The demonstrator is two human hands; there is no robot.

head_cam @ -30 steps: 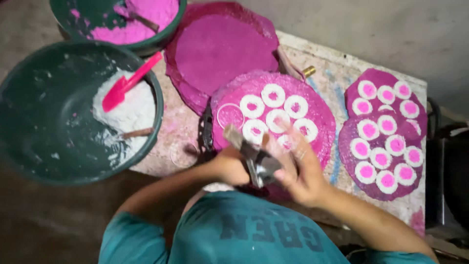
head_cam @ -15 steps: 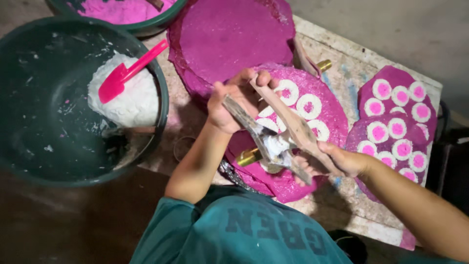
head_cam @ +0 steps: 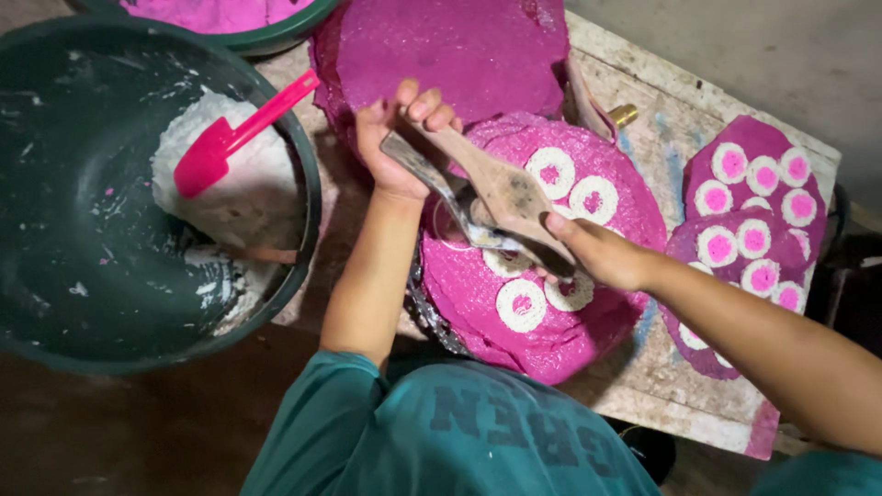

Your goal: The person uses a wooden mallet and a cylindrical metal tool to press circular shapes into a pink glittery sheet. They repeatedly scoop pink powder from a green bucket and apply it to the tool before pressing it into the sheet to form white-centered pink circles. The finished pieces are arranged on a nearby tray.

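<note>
My left hand [head_cam: 393,138] is closed around the handle of a grey metal scoop [head_cam: 459,207] at the far left edge of a round pink mat [head_cam: 551,344]. My right hand [head_cam: 599,254] grips the near end of a flat wooden paddle [head_cam: 501,188] that lies across the scoop's bowl. Both tools hover over the mat, which carries several white rings with pink centres [head_cam: 521,304]. White paste smears the scoop and paddle where they meet.
A big dark green basin [head_cam: 83,276] at left holds white dough [head_cam: 253,197] and a pink spatula [head_cam: 234,133]. A second basin with pink dough [head_cam: 220,14] sits at the top. A bare pink mat [head_cam: 459,50] lies behind, and filled mats [head_cam: 749,211] lie right on the worn board [head_cam: 661,386].
Both hands with the scoop and paddle rose from the near edge of the mat toward its far left side. The paddle now lies flatter across the scoop.
</note>
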